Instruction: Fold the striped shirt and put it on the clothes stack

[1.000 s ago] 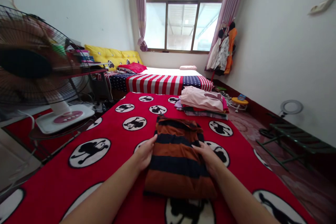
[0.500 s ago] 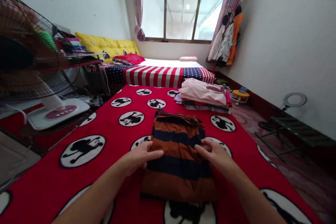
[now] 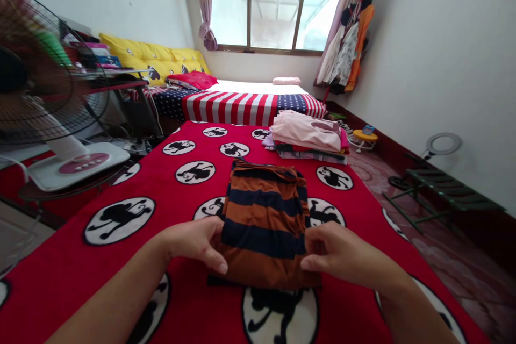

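Note:
A folded orange-brown and navy striped shirt (image 3: pixel 264 217) lies flat on a red blanket (image 3: pixel 161 183) with black-and-white monkey circles. My left hand (image 3: pixel 197 244) is at the shirt's left edge, thumb over the cloth near the lower corner, the other fingers partly hidden at the side. At the opposite edge, my right hand (image 3: pixel 336 252) has its fingers curled, with the thumb and forefinger pinching the lower right side. Beyond the shirt is a stack of folded clothes (image 3: pixel 306 131), a pale pink piece on top.
A fan (image 3: pixel 64 113) stands on a stool to the left. Behind the blanket is a bed (image 3: pixel 237 107) with a striped and starred cover. A dark green folding bench (image 3: pixel 447 188) and a yellow stool (image 3: pixel 365 134) are on the floor to the right.
Both hands have slid down the shirt's sides toward its near edge. The shirt's near part looks shorter and more drawn in. The view has tilted slightly down.

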The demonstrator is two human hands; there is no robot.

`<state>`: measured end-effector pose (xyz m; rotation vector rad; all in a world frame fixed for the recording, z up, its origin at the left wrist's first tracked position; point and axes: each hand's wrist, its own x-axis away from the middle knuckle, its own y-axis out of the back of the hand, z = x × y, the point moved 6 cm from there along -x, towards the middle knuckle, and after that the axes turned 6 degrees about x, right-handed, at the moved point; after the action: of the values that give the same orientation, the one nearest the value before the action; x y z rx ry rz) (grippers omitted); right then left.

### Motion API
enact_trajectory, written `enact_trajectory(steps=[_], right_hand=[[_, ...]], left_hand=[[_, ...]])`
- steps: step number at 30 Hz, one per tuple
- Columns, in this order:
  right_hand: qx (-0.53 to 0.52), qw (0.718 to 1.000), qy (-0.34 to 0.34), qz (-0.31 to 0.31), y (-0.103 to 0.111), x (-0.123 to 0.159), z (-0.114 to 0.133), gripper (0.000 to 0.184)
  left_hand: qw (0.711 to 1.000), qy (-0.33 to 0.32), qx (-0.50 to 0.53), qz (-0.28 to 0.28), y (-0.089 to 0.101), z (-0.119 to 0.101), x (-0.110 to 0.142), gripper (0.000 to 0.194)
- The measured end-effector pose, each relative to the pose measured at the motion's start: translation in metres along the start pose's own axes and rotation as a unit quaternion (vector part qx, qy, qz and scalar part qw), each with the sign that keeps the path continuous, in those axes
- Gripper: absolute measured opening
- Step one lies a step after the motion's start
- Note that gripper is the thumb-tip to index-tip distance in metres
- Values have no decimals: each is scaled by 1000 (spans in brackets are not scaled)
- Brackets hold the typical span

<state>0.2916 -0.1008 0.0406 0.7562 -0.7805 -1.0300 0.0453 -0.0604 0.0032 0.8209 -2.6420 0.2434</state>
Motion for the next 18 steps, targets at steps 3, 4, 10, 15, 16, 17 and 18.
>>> enact_trajectory(steps=[3,4,10,15,16,17,18], right_hand=[[-14,999,24,-24,6,3,9,14],[-19,999,38,-14,4,3,12,21],[4,994,105,28,-10,1,15,19],[-66,992,88,61,10,12,2,12],[-77,991,84,75,11,14,0,12],[-80,990,80,89,9,16,-2,12],[-76,989,78,99,5,17,-3,12]], left_hand=[[999,7,-4,47,-7,-2,1,29],[999,8,-8,47,-8,-2,1,29],[998,22,-31,46,0,1,5,33],[996,67,-34,42,14,1,24,32],[996,69,-37,38,16,1,27,32],[996,74,-44,36,17,2,28,31],[995,82,-53,35,18,4,29,32]])
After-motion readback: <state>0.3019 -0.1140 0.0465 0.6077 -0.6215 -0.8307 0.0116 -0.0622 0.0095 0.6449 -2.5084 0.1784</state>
